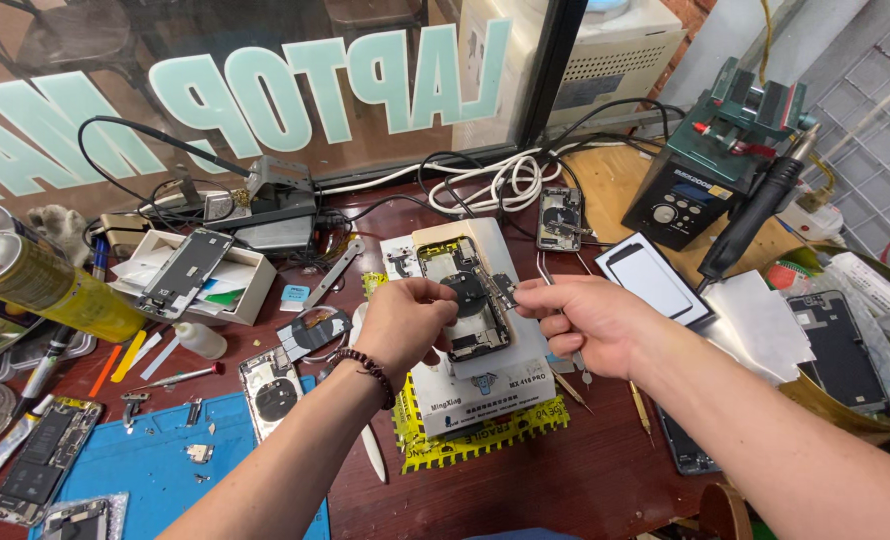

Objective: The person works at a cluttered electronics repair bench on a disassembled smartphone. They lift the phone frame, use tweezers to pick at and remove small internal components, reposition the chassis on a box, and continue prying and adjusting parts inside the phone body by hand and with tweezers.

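Two hands meet above the white box [480,385] in the middle of the red-brown table [585,470]. The box is flat and square, with dark print on its front side, and it sits on a yellow mat with black marks [465,440]. Behind the box, big pale green letters [265,90] run across the window, seen backwards. Far to the left of the box lies a yellow spray can [50,285] with a silver top. Your left hand [410,325] is curled, with the fingers pinched on a small round black part [465,293]. Your right hand [585,322] is also closed, its thumb and first finger pinching a thin dark strip [505,290] that joins the same part. Both forearms reach up from the bottom edge, and a dark bead bracelet [365,368] sits on your left wrist. The part hangs just over an opened phone back [465,300] that lies on top of the box. Silver tweezers [555,300] lie just right of the box, partly hidden by your right hand. A blue mat [155,460] lies left of the box with small screws and phone pieces on it. Right of the box rests a white phone screen [650,278], and behind that stands a dark machine with a green top [710,165].
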`<state>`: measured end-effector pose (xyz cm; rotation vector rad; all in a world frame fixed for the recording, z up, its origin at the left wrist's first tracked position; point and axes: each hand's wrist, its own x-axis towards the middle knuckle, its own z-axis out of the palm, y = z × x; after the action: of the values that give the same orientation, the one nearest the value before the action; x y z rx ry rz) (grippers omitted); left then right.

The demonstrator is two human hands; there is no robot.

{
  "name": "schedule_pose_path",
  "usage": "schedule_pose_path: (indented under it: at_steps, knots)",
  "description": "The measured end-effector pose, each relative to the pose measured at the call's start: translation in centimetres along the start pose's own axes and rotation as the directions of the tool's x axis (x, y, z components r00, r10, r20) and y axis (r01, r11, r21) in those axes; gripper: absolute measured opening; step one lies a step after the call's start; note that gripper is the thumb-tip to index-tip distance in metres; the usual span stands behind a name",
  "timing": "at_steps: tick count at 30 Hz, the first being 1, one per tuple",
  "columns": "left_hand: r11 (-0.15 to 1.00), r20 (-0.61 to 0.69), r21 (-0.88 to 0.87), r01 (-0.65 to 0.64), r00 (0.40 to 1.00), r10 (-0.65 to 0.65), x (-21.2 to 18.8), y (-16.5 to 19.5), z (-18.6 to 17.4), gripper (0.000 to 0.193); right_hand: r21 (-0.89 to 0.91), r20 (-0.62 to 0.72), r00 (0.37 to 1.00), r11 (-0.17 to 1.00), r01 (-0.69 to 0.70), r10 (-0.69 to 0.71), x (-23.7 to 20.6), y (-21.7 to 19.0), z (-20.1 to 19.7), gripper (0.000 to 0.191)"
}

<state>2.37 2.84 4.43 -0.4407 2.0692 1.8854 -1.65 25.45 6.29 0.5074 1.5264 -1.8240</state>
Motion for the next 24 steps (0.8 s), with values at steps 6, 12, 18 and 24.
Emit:
schedule_pose_path:
  at_steps: [6, 12, 18, 24]
  knots:
    - [0.894, 0.166, -0.410, 0.183, 0.978, -0.124, 0.8, -0.4, 0.2, 0.019, -0.049, 0.026, 0.999, 0.998, 0.031, -0.030, 0.4, 1.2, 1.5, 0.018]
    - [0.906, 0.019, -0.411, 0.099, 0.995, -0.100, 1.8, -1.1, -0.4, 0.020, -0.151, 0.112, 0.988, 0.981, 0.125, -0.108, 1.6, 1.1, 2.2, 0.015]
    - [0.962, -0.093, -0.272, 0.024, 0.994, -0.051, 1.7, -0.7, -1.5, 0.017, -0.823, 0.078, 0.832, 0.436, 0.365, -0.550, 2.0, 0.7, 3.4, 0.026]
    - [0.989, -0.115, 0.141, 0.046, 0.993, -0.029, 1.3, 0.4, -1.1, 0.024, -0.891, 0.163, 0.770, 0.244, 0.384, -0.616, 2.9, 1.1, 4.0, 0.021]
